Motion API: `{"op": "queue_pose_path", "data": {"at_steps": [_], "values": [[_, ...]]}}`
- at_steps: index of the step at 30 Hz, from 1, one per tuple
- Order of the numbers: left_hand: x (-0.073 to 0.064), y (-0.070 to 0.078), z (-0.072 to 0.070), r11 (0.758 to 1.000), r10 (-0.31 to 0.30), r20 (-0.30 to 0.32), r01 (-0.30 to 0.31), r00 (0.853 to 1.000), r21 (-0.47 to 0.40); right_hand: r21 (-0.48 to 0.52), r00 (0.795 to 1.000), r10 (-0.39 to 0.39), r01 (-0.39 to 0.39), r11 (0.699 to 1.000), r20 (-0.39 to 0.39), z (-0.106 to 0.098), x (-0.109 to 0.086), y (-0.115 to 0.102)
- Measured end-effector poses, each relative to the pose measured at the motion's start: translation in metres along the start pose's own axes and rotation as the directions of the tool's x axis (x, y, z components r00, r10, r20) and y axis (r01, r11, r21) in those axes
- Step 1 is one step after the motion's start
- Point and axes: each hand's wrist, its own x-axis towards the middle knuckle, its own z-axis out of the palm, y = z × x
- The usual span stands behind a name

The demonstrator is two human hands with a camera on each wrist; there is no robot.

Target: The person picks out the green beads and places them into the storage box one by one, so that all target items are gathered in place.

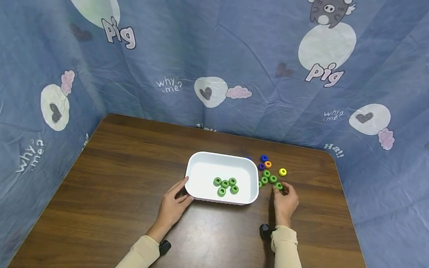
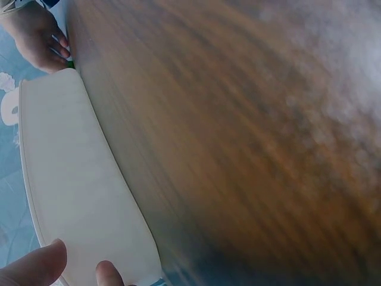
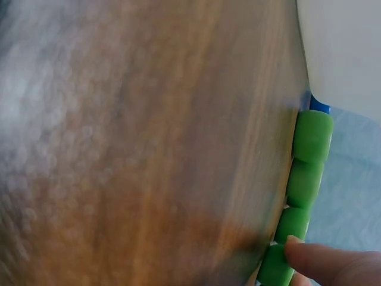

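My right fingers (image 3: pixel 330 262) are pinching a green ring (image 3: pixel 272 267), which is lying between them, right of the other green rings (image 3: pixel 305 182); my left fingers (image 2: pixel 33 265) are gripping the white tray (image 1: pixel 203 169) at its near left corner.

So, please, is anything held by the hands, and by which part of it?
The right hand pinches a green ring by its outer side. The left hand touches the white tray at its near left corner, with no clear grip.
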Motion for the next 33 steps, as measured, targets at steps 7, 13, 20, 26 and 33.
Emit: {"op": "queue_pose_path", "data": {"at_steps": [7,13,20,26,33], "values": [[-0.009,0.032,-0.005,0.999,-0.010,0.030,0.009,1.000,0.032,-0.001,1.000,0.015,-0.015,1.000,0.014,0.000,0.001,0.001],[-0.002,0.009,-0.002,1.000,-0.020,0.009,0.020,1.000,0.015,0.000,0.999,0.019,-0.019,1.000,0.027,-0.002,0.000,0.001],[0.002,-0.007,0.000,0.999,0.026,0.002,-0.026,1.000,0.022,0.000,1.000,0.016,-0.016,1.000,0.012,-0.001,0.000,0.001],[0.002,-0.007,-0.001,1.000,0.023,0.002,-0.023,1.000,0.001,0.002,1.000,0.010,-0.010,1.000,0.004,0.001,0.002,0.003],[0.002,-0.006,-0.001,1.000,0.029,0.008,-0.029,1.000,0.005,0.007,1.000,0.020,-0.020,1.000,-0.006,0.001,0.001,0.003]]}}
